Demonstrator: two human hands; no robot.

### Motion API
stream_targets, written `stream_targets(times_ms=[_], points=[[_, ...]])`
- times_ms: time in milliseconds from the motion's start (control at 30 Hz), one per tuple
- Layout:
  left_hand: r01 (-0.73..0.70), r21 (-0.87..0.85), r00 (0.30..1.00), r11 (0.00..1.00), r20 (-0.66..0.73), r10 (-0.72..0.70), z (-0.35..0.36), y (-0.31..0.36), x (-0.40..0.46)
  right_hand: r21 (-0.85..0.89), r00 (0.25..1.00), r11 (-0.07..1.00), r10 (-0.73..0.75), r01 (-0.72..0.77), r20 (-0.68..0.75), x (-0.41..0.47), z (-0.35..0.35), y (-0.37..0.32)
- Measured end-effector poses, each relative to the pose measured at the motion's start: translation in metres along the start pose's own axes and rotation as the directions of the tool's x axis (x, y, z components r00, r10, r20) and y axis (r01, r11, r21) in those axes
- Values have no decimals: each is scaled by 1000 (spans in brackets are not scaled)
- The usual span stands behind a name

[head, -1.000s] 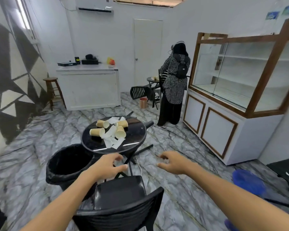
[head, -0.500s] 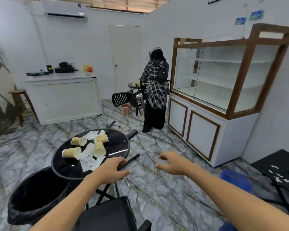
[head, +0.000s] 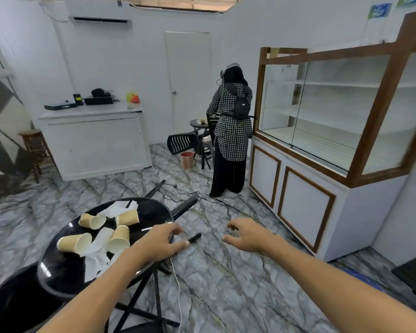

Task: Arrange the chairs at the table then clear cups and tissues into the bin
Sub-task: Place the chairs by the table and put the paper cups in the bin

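A round black table [head: 154, 212] stands at lower left with several tan paper cups [head: 73, 242] lying on their sides among crumpled white tissues [head: 99, 241]. A black lined bin [head: 7, 306] sits at the bottom left beside the table. Behind the table a toppled black chair shows only its legs [head: 184, 205]. My left hand [head: 160, 241] hovers over the table's right edge, fingers apart, holding nothing. My right hand [head: 246, 234] is out over the floor to the right, open and empty.
A person in a checked top [head: 231, 131] stands at the back by a second small table [head: 198, 123], an overturned chair [head: 181, 143] and a copper bin [head: 186, 159]. A glass display cabinet [head: 334, 131] fills the right. White counter [head: 94, 140], cables on the floor [head: 178, 280].
The view has swung right and forward: the table and bin slid to the lower left and the near chair dropped out of view. Both hands stay held out, empty.
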State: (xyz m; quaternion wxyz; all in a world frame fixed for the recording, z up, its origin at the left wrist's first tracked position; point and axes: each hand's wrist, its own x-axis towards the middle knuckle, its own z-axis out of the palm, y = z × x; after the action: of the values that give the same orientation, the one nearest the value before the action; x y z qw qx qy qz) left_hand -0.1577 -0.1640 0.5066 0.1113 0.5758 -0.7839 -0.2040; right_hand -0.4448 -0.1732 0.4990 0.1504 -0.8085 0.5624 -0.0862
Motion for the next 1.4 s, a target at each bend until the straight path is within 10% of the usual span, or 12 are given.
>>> stream_targets(times_ms=[1400], points=[[84,24,995,996,55,-86,-64,-84,556,-96,993,991,-82,90,84,546,-88,246]])
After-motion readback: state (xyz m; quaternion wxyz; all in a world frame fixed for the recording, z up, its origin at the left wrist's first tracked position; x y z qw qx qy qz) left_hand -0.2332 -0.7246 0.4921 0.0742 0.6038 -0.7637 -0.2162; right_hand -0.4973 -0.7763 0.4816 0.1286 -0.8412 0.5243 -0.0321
